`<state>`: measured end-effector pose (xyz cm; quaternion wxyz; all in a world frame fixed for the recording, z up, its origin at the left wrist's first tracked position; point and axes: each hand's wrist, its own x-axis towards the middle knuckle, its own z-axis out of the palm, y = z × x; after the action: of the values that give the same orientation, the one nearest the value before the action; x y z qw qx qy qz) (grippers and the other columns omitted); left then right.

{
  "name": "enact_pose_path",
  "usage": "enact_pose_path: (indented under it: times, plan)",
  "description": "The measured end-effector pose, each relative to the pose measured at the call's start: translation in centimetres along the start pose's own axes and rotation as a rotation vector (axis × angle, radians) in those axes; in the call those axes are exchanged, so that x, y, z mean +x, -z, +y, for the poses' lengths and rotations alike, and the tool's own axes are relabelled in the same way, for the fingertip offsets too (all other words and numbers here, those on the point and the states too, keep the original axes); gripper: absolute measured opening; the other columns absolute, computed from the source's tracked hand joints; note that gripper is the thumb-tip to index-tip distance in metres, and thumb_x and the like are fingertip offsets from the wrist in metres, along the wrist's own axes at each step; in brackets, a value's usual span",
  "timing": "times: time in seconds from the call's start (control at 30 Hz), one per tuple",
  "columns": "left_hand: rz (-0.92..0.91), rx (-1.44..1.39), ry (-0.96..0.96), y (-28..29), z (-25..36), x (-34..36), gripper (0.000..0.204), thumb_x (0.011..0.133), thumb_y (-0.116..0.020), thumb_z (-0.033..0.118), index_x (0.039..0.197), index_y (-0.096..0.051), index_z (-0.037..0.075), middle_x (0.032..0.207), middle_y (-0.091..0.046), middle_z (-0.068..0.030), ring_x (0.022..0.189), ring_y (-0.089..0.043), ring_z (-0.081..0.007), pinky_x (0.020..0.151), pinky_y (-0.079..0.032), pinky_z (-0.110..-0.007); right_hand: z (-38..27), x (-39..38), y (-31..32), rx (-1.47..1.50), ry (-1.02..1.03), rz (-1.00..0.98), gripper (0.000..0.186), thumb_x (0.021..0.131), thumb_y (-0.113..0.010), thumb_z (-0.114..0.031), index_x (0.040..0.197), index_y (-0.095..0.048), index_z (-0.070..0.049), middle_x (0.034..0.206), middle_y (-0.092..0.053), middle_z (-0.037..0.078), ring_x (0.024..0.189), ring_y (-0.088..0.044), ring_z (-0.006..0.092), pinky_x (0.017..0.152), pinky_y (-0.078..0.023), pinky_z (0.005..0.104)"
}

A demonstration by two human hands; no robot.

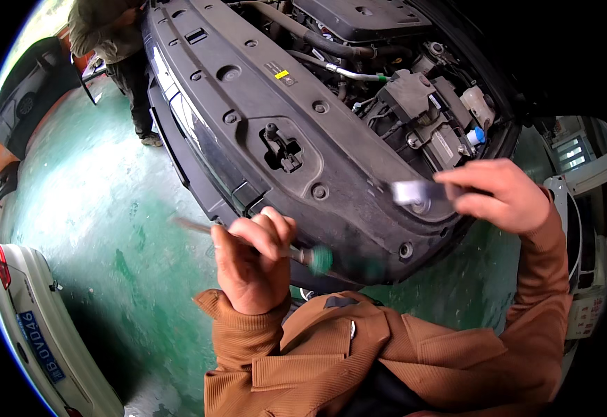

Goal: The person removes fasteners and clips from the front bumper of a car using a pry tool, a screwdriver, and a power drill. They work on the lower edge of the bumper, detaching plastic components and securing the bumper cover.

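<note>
Here's the left hand [251, 260], fingers curled round a slim, green-ended metal tool [321, 260] beside the long black plastic front panel [282, 108], likely for balance; the right [501, 197] pinches a blurred silvery piece [413, 192] over that panel's right end, probably keeping its face clear.

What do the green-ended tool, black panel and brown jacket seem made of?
Tool: green end perhaps smooth plastic, by its bright colour; slim shaft likely metal; blur obscures finish.
Panel: probably matte plastic, judging by moulded recesses.
Jacket: ribbed fabric, maybe corduroy, by its fine ridges.
</note>
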<state>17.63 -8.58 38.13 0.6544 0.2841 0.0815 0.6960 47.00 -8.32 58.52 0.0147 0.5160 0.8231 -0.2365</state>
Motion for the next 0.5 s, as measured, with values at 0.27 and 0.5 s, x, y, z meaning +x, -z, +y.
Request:
enact_pose_path:
  times: [0.27,0.5]
  plan:
    - [0.252,-0.175,0.683,-1.9,-5.0,-2.0,0.052,0.108,-0.042,0.046,0.070,-0.039,0.012,0.062,-0.036,-0.0019,0.046,-0.037,-0.0141,0.039,-0.032,-0.026,-3.3,6.5,-4.5,-0.524,-0.051,-0.153,0.037,0.095,-0.062,-0.020,0.131,-0.066,-0.016,0.082,-0.062,0.014,0.072,-0.066,0.0346,0.066,-0.054,0.0450]
    - [0.214,-0.297,0.831,-3.1,-9.3,-0.4,0.026,0.106,-0.053,0.029,0.087,-0.041,0.014,0.059,-0.034,0.0026,0.043,-0.034,-0.0107,0.038,-0.028,-0.027,-5.2,9.4,-4.3,-0.601,-0.079,-0.237,0.036,0.093,-0.062,-0.019,0.129,-0.067,-0.013,0.081,-0.063,0.016,0.069,-0.067,0.0348,0.062,-0.054,0.0442]
